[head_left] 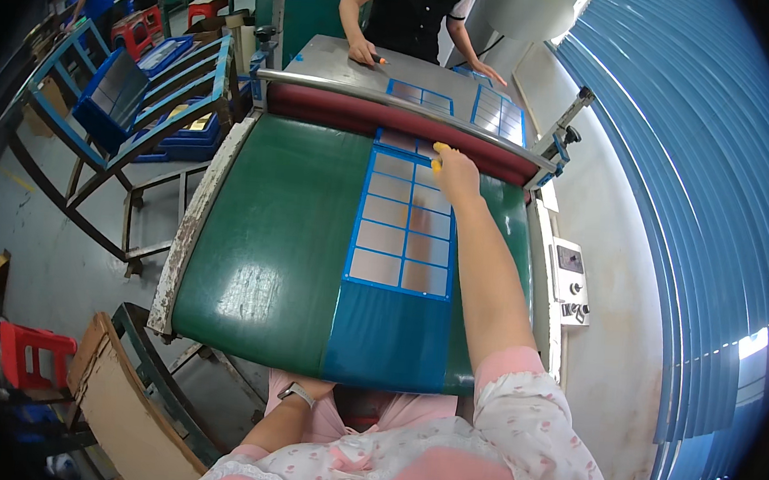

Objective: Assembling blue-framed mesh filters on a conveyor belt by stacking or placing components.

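My right hand [458, 176] reaches far across the green belt, its fingers closed round a small yellow tool [442, 149], perhaps a cutter; its tip is too small to make out. It is over the far end of a shiny panel [383, 237] divided by blue lines into rectangles. That panel lies on a blue film strip [391, 339] running along the belt. A second gridded panel [396, 140] shows just beyond it, partly under the red roller. My left hand [314, 387] is low at my lap, by the belt's near edge, with its fingers mostly hidden.
A red roller [340, 115] and a steel bar [324, 85] span the belt [260, 231]. Behind them a co-worker [415, 19] holds an orange-and-black tool [378, 59] over a metal table. A control box [570, 284] is at right, a blue rack [87, 152] at left.
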A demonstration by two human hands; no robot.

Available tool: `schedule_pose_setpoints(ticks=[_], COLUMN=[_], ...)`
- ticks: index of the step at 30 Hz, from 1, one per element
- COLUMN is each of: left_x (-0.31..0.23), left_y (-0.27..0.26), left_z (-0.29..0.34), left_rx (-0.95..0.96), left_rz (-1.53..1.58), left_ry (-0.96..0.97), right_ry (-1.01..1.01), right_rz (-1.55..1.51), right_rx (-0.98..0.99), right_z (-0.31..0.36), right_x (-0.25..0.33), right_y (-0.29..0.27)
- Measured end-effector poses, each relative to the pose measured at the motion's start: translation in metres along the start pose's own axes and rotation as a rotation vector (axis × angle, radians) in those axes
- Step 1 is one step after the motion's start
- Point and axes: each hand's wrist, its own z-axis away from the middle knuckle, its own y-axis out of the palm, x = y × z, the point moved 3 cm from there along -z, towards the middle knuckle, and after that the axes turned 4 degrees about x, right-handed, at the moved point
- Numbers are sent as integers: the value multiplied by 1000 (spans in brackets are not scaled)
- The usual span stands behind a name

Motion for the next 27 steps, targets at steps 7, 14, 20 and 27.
schedule_pose_setpoints(ticks=[7,14,20,27], left_x=[-6,1,1,1], left_y=[-6,1,6,13], left_z=[-6,-3,-5,-1], left_rx=[190,100,-18,13], left_rz=[119,259,132,143], left_ry=[-29,-19,139,121], right_ry=[17,-38,-161,16], right_rz=[45,120,215,95], right_rx=[-24,-85,-246,-127], right_z=[-28,-34,-34,-50], right_x=[28,50,62,71], right_y=[7,16,23,22])
